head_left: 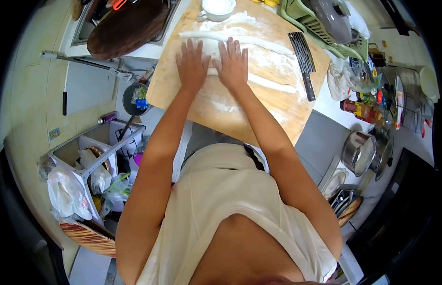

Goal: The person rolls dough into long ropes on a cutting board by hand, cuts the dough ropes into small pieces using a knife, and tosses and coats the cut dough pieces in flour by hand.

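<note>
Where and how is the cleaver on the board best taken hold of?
Best by the dark handle, the right hand coming from the person's side and closing across it. The cleaver lies flat near the right edge of the board, its slim handle towards the person, its broad blade pointing away.

Open passage between forearms (165,128) over near board (220,118); dough strips (273,84), cleaver (302,53) and cup (219,18) farther out.

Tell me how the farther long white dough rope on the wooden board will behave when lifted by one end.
The long white dough rope will probably sag and may stretch, being thin for its length and gently bent. Its rounded shape suggests it could roll if pushed. White powder scattered nearby may keep it from sticking.
</note>
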Available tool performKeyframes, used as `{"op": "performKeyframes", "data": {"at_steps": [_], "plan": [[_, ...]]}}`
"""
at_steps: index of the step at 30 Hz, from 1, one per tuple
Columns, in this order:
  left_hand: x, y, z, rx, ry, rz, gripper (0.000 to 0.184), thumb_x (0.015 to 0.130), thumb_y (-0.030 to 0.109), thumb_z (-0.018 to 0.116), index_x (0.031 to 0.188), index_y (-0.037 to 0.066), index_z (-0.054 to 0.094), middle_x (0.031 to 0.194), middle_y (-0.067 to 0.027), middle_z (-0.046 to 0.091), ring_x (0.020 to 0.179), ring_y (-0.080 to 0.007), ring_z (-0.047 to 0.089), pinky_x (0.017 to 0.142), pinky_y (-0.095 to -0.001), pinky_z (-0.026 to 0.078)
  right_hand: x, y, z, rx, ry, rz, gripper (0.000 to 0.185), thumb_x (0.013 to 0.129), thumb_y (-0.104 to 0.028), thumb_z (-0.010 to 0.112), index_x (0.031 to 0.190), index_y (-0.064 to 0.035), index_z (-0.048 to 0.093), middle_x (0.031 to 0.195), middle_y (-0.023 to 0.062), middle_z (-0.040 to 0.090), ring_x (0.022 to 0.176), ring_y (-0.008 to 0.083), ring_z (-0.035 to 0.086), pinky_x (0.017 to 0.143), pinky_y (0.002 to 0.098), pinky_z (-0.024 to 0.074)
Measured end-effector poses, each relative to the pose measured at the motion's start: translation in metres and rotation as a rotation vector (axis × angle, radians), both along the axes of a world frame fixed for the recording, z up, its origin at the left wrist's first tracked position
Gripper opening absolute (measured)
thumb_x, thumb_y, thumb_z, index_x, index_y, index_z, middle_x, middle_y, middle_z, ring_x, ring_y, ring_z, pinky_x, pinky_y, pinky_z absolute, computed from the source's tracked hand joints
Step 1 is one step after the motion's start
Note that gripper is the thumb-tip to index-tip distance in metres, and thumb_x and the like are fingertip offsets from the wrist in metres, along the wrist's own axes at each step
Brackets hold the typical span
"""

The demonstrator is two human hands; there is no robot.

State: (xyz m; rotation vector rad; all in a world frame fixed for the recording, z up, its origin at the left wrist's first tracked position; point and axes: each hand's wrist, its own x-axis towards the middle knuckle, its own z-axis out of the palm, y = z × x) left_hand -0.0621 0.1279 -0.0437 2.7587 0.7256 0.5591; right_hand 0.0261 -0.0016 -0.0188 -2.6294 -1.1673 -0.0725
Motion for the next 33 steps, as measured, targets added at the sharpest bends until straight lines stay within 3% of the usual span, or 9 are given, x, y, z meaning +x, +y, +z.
{"op": "performKeyframes", "data": {"at_steps": [4, 7, 10, 14, 17, 20, 24, 28, 33], "plan": [[-0.013, -0.002, 0.001, -0.015, 0.071, -0.082, 0.058, 0.096, 0.04, 0.058, 0.149, 0.019, 0.045, 0.16, -0.0128, 0.032, 0.148, -0.0362, 0.025, 0.116, -0.0607, 0.021, -0.022, -0.029, 0.013, -0.119, 0.101, -0.001, 0.069, 0.099, -0.049, 0.049, 0.153, -0.0107, 0.036, 0.162, 0.0158, 0.027, 0.15, 0.0331, 0.023, 0.122, 0.054, 0.0135], [-0.107, -0.037, 0.004, -0.039, 0.185, -0.201, 0.061, 0.094, 0.039, 0.061, 0.149, 0.019, 0.045, 0.162, -0.0124, 0.027, 0.149, -0.0387, 0.024, 0.115, -0.0631, 0.019, -0.091, -0.103, 0.012, -0.176, 0.171, 0.127, 0.07, 0.098, -0.05, 0.05, 0.154, -0.011, 0.036, 0.162, 0.014, 0.028, 0.15, 0.0301, 0.026, 0.121, 0.054, 0.0144], [-0.129, -0.041, 0.009, 0.024, 0.269, -0.227, 0.06, 0.094, 0.036, 0.059, 0.15, 0.018, 0.046, 0.163, -0.0129, 0.027, 0.149, -0.0395, 0.022, 0.116, -0.062, 0.018, -0.091, -0.116, 0.016, -0.183, 0.167, 0.187, 0.07, 0.098, -0.05, 0.051, 0.154, -0.0114, 0.036, 0.162, 0.0115, 0.029, 0.149, 0.0277, 0.027, 0.121, 0.0539, 0.0146], [-0.059, -0.017, 0.005, 0.047, 0.162, -0.109, 0.06, 0.095, 0.038, 0.059, 0.149, 0.017, 0.046, 0.163, -0.0133, 0.027, 0.149, -0.0393, 0.023, 0.115, -0.0619, 0.02, -0.036, -0.079, 0.003, -0.148, 0.035, 0.192, 0.063, 0.099, -0.048, 0.048, 0.152, -0.014, 0.039, 0.161, 0.0122, 0.031, 0.148, 0.0305, 0.029, 0.121, 0.0532, 0.0165], [0.016, -0.015, 0.017, 0.104, 0.002, -0.086, 0.06, 0.097, 0.041, 0.057, 0.149, 0.015, 0.045, 0.162, -0.0142, 0.028, 0.149, -0.0376, 0.025, 0.115, -0.061, 0.023, 0.023, -0.055, 0.017, -0.036, -0.104, -0.082, 0.062, 0.102, -0.048, 0.044, 0.152, -0.0117, 0.04, 0.161, 0.0161, 0.029, 0.149, 0.034, 0.026, 0.121, 0.0537, 0.0173], [0.067, -0.045, 0.035, 0.092, -0.09, -0.257, 0.06, 0.097, 0.043, 0.055, 0.149, 0.013, 0.044, 0.161, -0.0145, 0.03, 0.149, -0.0357, 0.026, 0.115, -0.0599, 0.024, 0.043, -0.078, 0.001, 0.008, -0.068, -0.193, 0.064, 0.101, -0.048, 0.044, 0.152, -0.0096, 0.039, 0.161, 0.0156, 0.03, 0.149, 0.034, 0.026, 0.12, 0.0539, 0.0187], [0.033, -0.093, 0.001, -0.08, 0.191, -0.462, 0.063, 0.097, 0.041, 0.056, 0.151, 0.013, 0.04, 0.161, -0.0139, 0.031, 0.148, -0.0351, 0.027, 0.116, -0.0578, 0.025, -0.015, -0.137, 0.009, -0.115, 0.085, -0.048, 0.065, 0.099, -0.043, 0.051, 0.152, -0.0097, 0.037, 0.161, 0.0148, 0.03, 0.148, 0.0328, 0.029, 0.119, 0.0534, 0.0212], [-0.069, -0.119, 0.014, -0.18, 0.107, -0.475, 0.066, 0.096, 0.038, 0.058, 0.15, 0.007, 0.039, 0.16, -0.0153, 0.032, 0.146, -0.0362, 0.031, 0.116, -0.0568, 0.026, -0.094, -0.199, 0.031, -0.153, 0.192, 0.013, 0.068, 0.097, -0.043, 0.054, 0.153, -0.0105, 0.035, 0.16, 0.0133, 0.033, 0.147, 0.0326, 0.031, 0.119, 0.0536, 0.0202], [-0.032, -0.109, -0.009, -0.005, 0.074, -0.28, 0.065, 0.097, 0.039, 0.057, 0.151, 0.006, 0.039, 0.159, -0.0174, 0.033, 0.146, -0.0364, 0.032, 0.115, -0.0576, 0.027, -0.038, -0.18, 0.017, -0.168, 0.15, -0.019, 0.068, 0.098, -0.045, 0.053, 0.155, -0.0126, 0.034, 0.162, 0.0122, 0.029, 0.149, 0.0319, 0.027, 0.121, 0.0524, 0.0191]]}}
